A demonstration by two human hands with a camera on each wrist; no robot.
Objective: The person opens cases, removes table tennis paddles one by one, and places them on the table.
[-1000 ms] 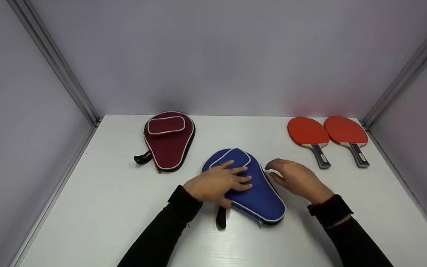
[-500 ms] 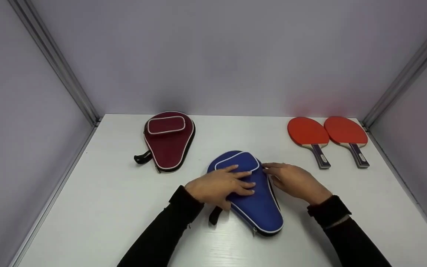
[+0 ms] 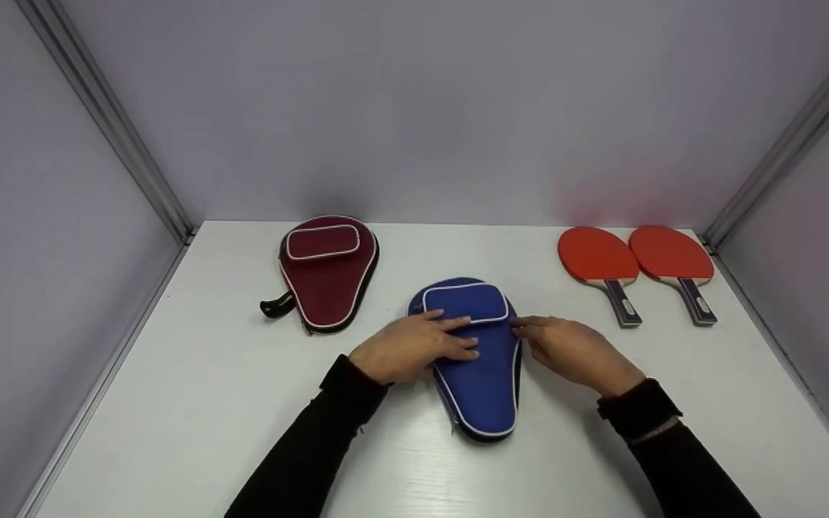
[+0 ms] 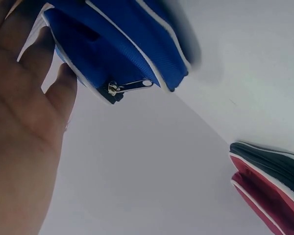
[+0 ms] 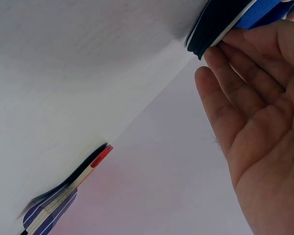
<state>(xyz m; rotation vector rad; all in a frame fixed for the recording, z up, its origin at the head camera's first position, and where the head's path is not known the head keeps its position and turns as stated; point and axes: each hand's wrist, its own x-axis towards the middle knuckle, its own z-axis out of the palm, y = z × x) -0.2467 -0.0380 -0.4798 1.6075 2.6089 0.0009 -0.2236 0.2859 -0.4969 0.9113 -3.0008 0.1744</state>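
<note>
A blue table tennis paddle case (image 3: 483,392) with white piping lies on the table, its narrow end toward me. My left hand (image 3: 414,347) rests on it with fingers spread, partly covering its front pocket (image 3: 466,301). With its fingertips, my right hand (image 3: 574,350) touches the case's right edge near the wide end. The left wrist view shows the pocket's metal zipper pull (image 4: 130,87). In the right wrist view the fingers (image 5: 230,81) are fairly straight beside the dark zipped side. The case's strap is hidden.
To the left at the back lies a dark red paddle case (image 3: 328,280) with a black strap (image 3: 278,307). Two red paddles, one on the left (image 3: 596,253) and one on the right (image 3: 671,252), lie side by side at the back right. Pale walls enclose the white table (image 3: 227,403).
The blue case has turned, its narrow end swinging left to point toward me. Its black strap has gone out of sight. My right hand has come onto its edge; the left stays on top.
</note>
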